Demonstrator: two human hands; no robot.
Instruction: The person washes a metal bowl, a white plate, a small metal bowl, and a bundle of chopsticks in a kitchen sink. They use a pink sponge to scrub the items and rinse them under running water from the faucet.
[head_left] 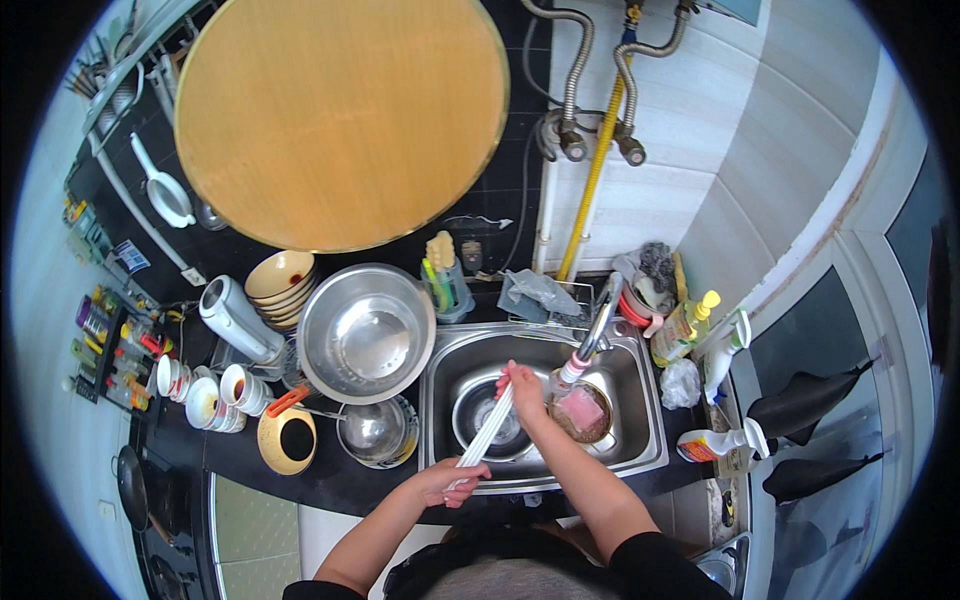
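Observation:
Over the sink I hold a slanting bundle of long, thin white sticks that look like chopsticks. My left hand is closed round the lower end, at the sink's front edge. My right hand grips the upper end, fingers wrapped round it. Below the sticks a round metal basin stands in the sink, partly hidden by my right hand and the bundle. Beside my right wrist, a bowl holds a pink cloth or sponge under the faucet.
Left of the sink are a large metal basin, a metal ladle, stacked bowls and cups. A yellow detergent bottle and spray bottles stand right. A round wooden board leans at the back.

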